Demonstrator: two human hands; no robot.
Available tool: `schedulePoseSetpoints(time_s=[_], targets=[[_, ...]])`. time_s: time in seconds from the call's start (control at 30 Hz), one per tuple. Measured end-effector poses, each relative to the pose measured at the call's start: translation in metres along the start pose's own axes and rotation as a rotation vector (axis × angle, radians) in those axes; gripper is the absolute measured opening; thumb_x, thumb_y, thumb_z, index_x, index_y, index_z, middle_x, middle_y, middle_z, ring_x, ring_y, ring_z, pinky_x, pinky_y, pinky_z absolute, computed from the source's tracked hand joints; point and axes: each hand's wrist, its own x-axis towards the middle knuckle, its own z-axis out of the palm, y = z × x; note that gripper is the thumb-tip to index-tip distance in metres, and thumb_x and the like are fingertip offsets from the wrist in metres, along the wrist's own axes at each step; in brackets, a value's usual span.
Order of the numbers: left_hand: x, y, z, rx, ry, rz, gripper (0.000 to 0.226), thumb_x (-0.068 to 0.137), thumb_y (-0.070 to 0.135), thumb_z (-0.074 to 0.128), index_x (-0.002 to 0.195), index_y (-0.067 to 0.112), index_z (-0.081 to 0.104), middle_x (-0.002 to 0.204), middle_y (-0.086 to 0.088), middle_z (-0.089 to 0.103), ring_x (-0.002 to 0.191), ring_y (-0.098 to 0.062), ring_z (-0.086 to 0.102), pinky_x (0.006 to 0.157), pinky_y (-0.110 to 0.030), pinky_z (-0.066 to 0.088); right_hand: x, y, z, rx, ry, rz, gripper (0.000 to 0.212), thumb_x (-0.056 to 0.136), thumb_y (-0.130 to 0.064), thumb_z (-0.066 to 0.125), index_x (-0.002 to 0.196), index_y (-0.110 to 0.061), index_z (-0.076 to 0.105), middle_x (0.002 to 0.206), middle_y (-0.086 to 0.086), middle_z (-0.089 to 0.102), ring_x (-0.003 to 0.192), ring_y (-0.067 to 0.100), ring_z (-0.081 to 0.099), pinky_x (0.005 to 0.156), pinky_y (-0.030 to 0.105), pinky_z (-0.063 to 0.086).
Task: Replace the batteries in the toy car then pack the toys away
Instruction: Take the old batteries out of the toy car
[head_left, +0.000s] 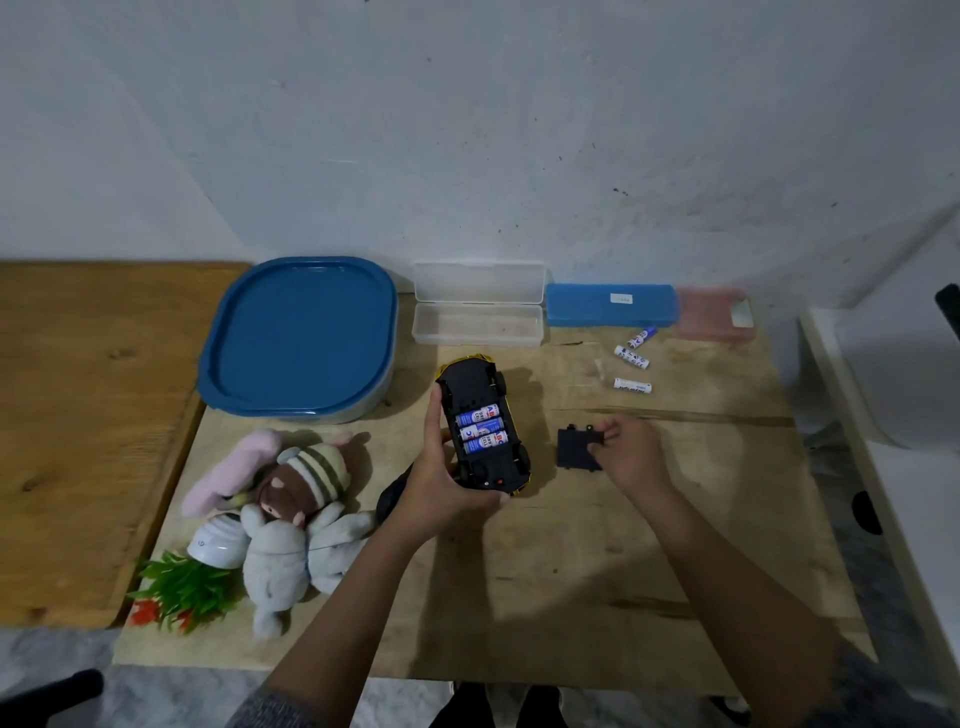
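Wooden table (649, 530) against a pale wall. Near centre, belly-up, car (470, 382), long axis running from near edge toward wall, far end leaning slightly left. Gripped at its near end by left hand (441, 486), fingers curled under, thumb up the left flank. Three batteries (480, 431) crosswise in the open bay. Just right, black cover (574, 449) pinched at its edge by right hand (631, 454). Further back right, loose batteries (632, 357).
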Motion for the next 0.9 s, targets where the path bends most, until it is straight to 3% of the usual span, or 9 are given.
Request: schedulePoseSetpoints(time_s=[0.1,0.17,0.33,0.43,0.57,0.67,0.73,0.83,0.9], targets=[[0.001,0.007,0.001,0.011,-0.033,0.024,0.140,0.055,0.011,0.091,0.138,0.061,-0.010,0.140,0.010,0.039,0.124,-0.021,0.050,0.096,-0.042,0.051,-0.005,-0.010,-0.003,-0.064,0.084,-0.090,0.017,0.079,0.002,0.063,0.095,-0.003,0.064,0.104,0.013,0.058,0.095,0.025,0.059,0.080,0.035,0.052],[0.003,0.013,0.001,0.019,-0.055,0.038,0.141,0.055,0.010,0.090,0.137,0.062,-0.011,0.136,0.014,0.039,0.120,-0.020,0.054,0.093,-0.044,0.053,-0.010,-0.031,-0.011,0.049,0.089,-0.173,0.014,0.083,-0.004,0.062,0.097,-0.005,0.065,0.102,0.009,0.062,0.092,0.019,0.058,0.084,0.031,0.049],[0.012,0.037,0.007,0.027,-0.120,0.091,0.141,0.056,0.008,0.090,0.139,0.057,-0.013,0.137,0.009,0.039,0.100,-0.009,0.065,0.085,-0.040,0.057,-0.027,-0.086,-0.030,0.207,-0.254,-0.258,0.032,0.090,-0.021,0.060,0.121,-0.014,0.057,0.109,-0.001,0.062,0.103,0.011,0.056,0.088,0.024,0.043],[0.016,0.055,0.012,0.031,-0.181,0.125,0.140,0.060,0.004,0.087,0.141,0.051,-0.016,0.133,0.021,0.035,0.098,-0.002,0.064,0.081,-0.030,0.057,-0.029,-0.097,-0.039,0.272,-0.195,-0.250,0.035,0.087,-0.016,0.064,0.120,-0.011,0.055,0.106,0.006,0.063,0.104,0.018,0.059,0.090,0.031,0.047],[0.021,0.078,0.013,0.031,-0.246,0.212,0.141,0.063,-0.004,0.084,0.141,0.045,-0.023,0.133,0.033,0.026,0.107,0.009,0.056,0.083,-0.020,0.053,-0.036,-0.105,-0.057,0.348,-0.104,-0.271,0.029,0.084,-0.013,0.067,0.112,-0.012,0.057,0.100,0.003,0.062,0.101,0.019,0.060,0.090,0.033,0.049],[0.024,0.096,0.016,0.004,-0.279,0.287,0.142,0.064,-0.008,0.081,0.140,0.044,-0.027,0.141,0.023,0.029,0.117,-0.003,0.056,0.089,-0.033,0.054,-0.041,-0.115,-0.071,0.379,-0.039,-0.311,0.024,0.083,-0.012,0.068,0.104,-0.016,0.057,0.089,-0.007,0.061,0.092,0.015,0.060,0.078,0.022,0.049],[0.025,0.109,0.017,-0.008,-0.279,0.349,0.146,0.061,-0.007,0.083,0.138,0.045,-0.029,0.149,0.013,0.025,0.124,-0.012,0.052,0.092,-0.040,0.053,-0.043,-0.121,-0.081,0.387,-0.009,-0.339,0.023,0.083,-0.012,0.068,0.101,-0.018,0.055,0.086,-0.011,0.060,0.090,0.014,0.060,0.078,0.024,0.050],[0.027,0.128,0.017,-0.018,-0.279,0.404,0.147,0.062,-0.010,0.082,0.137,0.045,-0.032,0.146,0.012,0.030,0.119,-0.012,0.056,0.089,-0.036,0.054,-0.049,-0.130,-0.093,0.421,0.046,-0.380,0.022,0.082,-0.014,0.069,0.100,-0.019,0.058,0.090,-0.005,0.063,0.091,0.017,0.063,0.082,0.030,0.052],[0.026,0.138,0.018,-0.023,-0.272,0.430,0.145,0.064,-0.013,0.079,0.137,0.043,-0.032,0.138,0.022,0.037,0.113,-0.009,0.059,0.086,-0.034,0.055,-0.053,-0.138,-0.100,0.433,0.097,-0.422,0.024,0.083,-0.013,0.069,0.106,-0.015,0.060,0.095,0.002,0.066,0.090,0.014,0.063,0.074,0.017,0.052]])
